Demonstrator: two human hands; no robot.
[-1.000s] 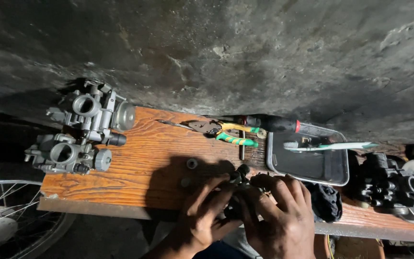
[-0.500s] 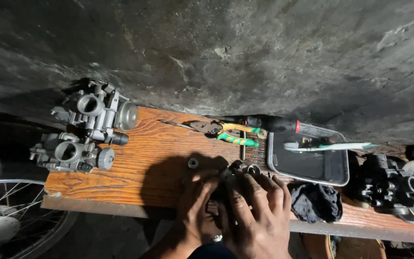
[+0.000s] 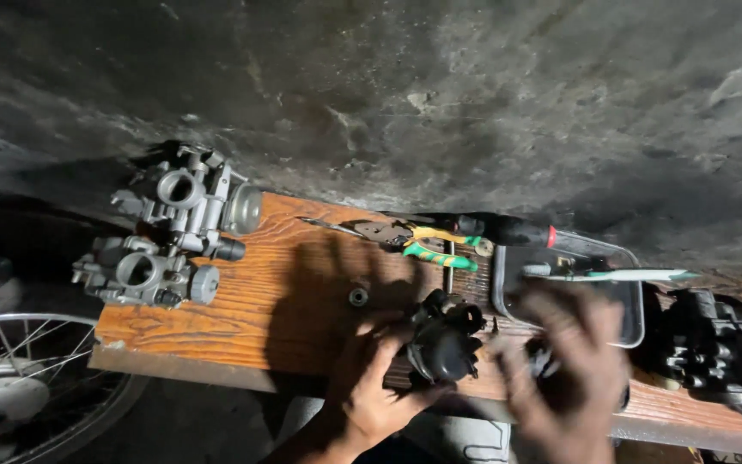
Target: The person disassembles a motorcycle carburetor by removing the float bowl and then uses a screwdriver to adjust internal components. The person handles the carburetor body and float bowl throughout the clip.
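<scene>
A: What's held by the left hand (image 3: 377, 388)?

B: A dark carburettor-like part (image 3: 444, 342) is gripped at its lower left side, fingers curled round it; the part is kept just above the near edge of the wooden board (image 3: 285, 283), approx. at its middle.

A: And the right hand (image 3: 570, 371)?

B: Blurred badly; fingers seem spread wide, nothing can be made out in it for sure, so its state can't be told; it's seen in front of the clear plastic tray (image 3: 508, 292), just right of the dark part.

A: What's laid nearby?

B: A small round nut (image 3: 358, 296) is seen on the board, near the thumb side; pliers w/ green and yellow handles (image 3: 427, 242) are laid further back, w/ a black-handled screwdriver (image 3: 504, 230) beside them; a green-handled tool (image 3: 611, 275) is rested across the tray.

A: Left end?

B: Two silver carburettors (image 3: 173, 236) are set there, one behind the other; a spoked wheel (image 3: 19, 387) is seen below the board's corner; more dark engine parts (image 3: 732, 352) are placed at the far right.
</scene>
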